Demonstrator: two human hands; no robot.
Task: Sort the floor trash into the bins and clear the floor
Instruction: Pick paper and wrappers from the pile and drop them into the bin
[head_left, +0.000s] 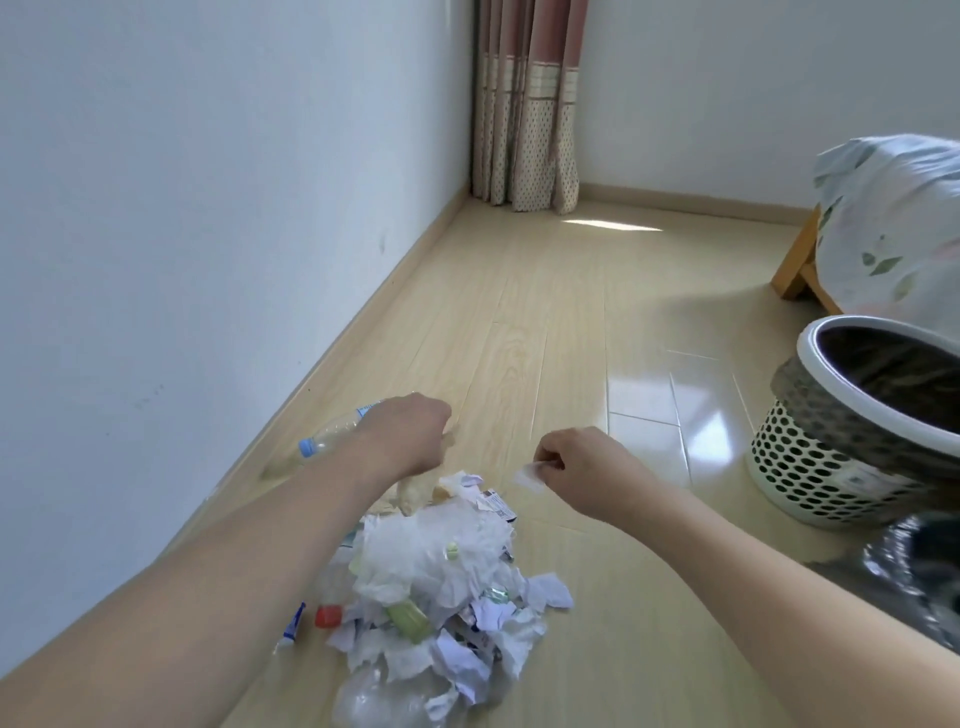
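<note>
A heap of trash (441, 587) lies on the wooden floor: crumpled white paper and tissue, a red cap, small tubes, clear plastic. Beyond it by the wall lies a clear plastic bottle (332, 439) with a blue cap. My left hand (410, 431) reaches over the far side of the heap, fingers curled down and hidden; what they hold cannot be seen. My right hand (576, 462) pinches a small clear scrap of plastic (530, 475) just right of the heap. A white perforated bin (831, 457) with a dark liner stands to the right.
A second bin lined with a dark shiny bag (914, 577) shows at the lower right edge. A bed with floral bedding (893, 228) on a wooden frame stands behind the bins. A wall runs along the left; a curtain (524, 104) hangs in the far corner.
</note>
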